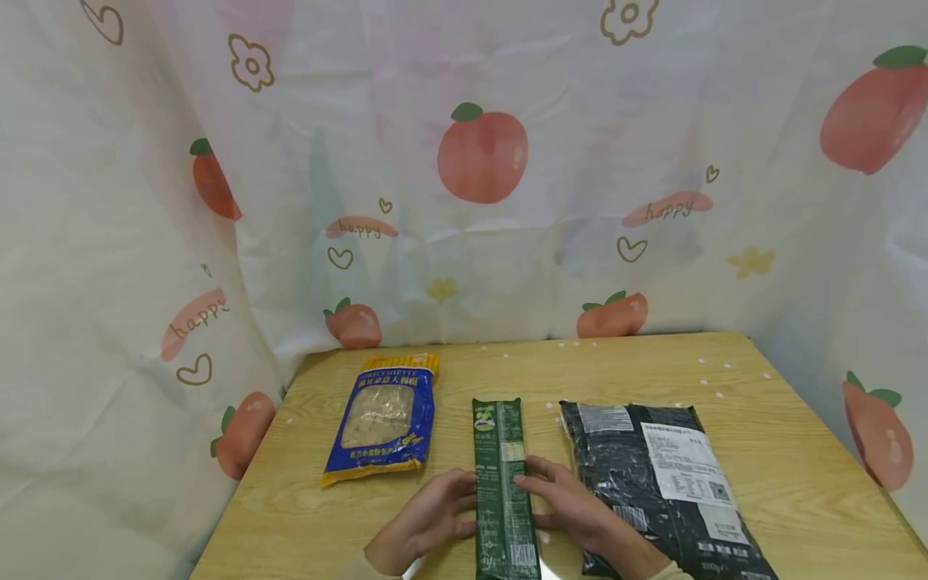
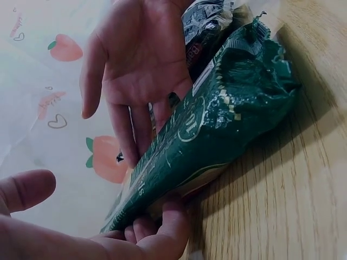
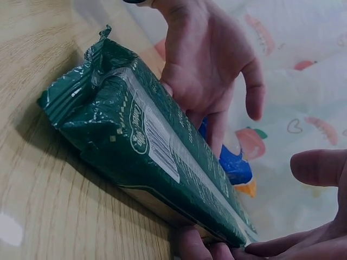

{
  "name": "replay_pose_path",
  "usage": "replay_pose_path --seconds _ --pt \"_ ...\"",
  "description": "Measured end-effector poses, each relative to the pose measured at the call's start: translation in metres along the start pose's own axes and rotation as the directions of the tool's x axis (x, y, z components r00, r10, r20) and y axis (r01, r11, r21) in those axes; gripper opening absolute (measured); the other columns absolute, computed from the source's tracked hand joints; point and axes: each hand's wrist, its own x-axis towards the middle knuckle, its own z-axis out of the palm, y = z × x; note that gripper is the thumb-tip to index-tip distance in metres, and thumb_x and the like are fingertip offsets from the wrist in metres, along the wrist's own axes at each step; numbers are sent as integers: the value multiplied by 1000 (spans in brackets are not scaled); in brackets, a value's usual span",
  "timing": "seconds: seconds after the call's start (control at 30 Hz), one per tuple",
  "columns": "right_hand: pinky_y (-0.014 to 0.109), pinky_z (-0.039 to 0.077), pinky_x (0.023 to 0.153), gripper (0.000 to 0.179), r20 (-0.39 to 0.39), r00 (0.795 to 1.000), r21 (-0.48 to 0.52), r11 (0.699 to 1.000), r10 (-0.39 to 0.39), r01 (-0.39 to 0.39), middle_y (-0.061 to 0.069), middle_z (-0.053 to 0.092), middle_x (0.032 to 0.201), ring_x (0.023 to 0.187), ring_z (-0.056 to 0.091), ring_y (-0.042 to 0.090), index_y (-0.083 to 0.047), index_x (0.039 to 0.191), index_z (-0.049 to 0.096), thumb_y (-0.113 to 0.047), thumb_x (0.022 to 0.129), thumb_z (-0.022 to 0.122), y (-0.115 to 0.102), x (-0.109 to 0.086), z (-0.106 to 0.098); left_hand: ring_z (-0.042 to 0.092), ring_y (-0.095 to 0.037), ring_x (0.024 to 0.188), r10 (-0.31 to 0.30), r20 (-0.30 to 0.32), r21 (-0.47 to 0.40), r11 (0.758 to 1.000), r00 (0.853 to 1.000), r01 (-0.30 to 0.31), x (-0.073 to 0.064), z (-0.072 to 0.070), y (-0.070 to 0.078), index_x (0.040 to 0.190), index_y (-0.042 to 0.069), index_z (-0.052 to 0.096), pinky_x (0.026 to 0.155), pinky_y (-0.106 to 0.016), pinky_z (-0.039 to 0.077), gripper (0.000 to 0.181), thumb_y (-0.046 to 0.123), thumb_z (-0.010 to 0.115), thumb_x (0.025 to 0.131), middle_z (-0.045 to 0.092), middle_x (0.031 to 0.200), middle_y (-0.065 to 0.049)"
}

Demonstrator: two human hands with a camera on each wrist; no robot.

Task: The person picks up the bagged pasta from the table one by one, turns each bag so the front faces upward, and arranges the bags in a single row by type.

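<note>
three packages [image 1: 500, 451] [image 1: 380, 415] [image 1: 656, 483], one table [image 1: 290, 515]

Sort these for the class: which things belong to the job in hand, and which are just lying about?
Likely in the job:
green packet
left grip, touching it
right grip, touching it

Likely lying about:
blue packet
black packet

Looks dim in both wrist views. Glares white near the green packet [image 1: 499, 499]; darkens to shadow beside it.
</note>
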Motion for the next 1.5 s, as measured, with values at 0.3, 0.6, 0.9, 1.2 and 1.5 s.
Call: replay_pose_path --seconds 0.3,0.6,0.9,1.2,1.5 --pt "61 50 107 78 36 999 13 1000 -18 17 36 10 165 150 27 56 12 159 10 -30 108 52 1 2 0 57 -21 117 16 -7 -20 1000 1000 -17 -4 4 2 119 5 61 92 -37 53 30 27 48 103 61 130 -9" --pt "54 56 102 78 62 997 30 999 -36 35 38 7 165 145 39 51 13 159 9 -29 108 51 3 1 0 56 -22 122 50 -16 -18 999 999 -50 -7 6 1 117 7 60 97 -39 52 28 28 50 101 59 135 -11" --pt "51 58 98 76 58 998 37 999 -35 33 38 13 164 131 57 35 13 158 12 -28 108 52 5 3 1 62 -26 124 71 -34 24 997 997 -70 -7 9 1 136 -2 53 105 -42 53 47 32 49 103 56 144 -24" --pt "52 59 97 76 52 998 33 999 -28 26 38 16 162 131 55 35 14 158 14 -29 108 53 6 5 -1 57 -35 134 55 -15 4 999 998 -55 -6 5 0 147 -6 36 109 -43 50 63 37 48 103 51 148 -33" --pt "53 58 98 80 56 998 33 999 -30 28 38 17 162 139 46 47 14 158 15 -31 106 56 6 5 2 62 -20 112 33 -18 -62 998 999 -34 -9 5 -1 141 2 48 93 -36 53 53 39 45 103 62 135 -13"
